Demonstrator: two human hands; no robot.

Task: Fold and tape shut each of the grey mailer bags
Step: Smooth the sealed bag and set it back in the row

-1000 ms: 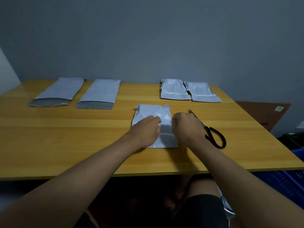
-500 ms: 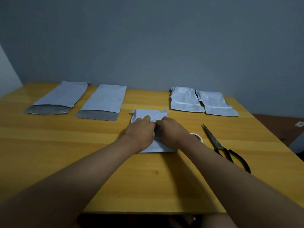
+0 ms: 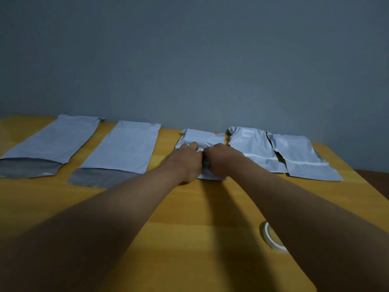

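White round tape roll (image 3: 271, 237) lies nearest on the yellow wooden table (image 3: 189, 228), partly hidden under the right forearm. Further out, left hand (image 3: 186, 160) and right hand (image 3: 221, 158) meet knuckle to knuckle on the folded grey plastic mailer bag (image 3: 200, 138), fingers curled down and pressing or gripping it; can't tell which. Same far row: two flat unfolded grey mailer bags (image 3: 124, 148) to the left, two folded taped grey mailer bags (image 3: 252, 148) just right.

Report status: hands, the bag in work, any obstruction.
Both hands, left and right, on the middle bag. Two unfolded bags left. Tape roll by right forearm, no obstruction.
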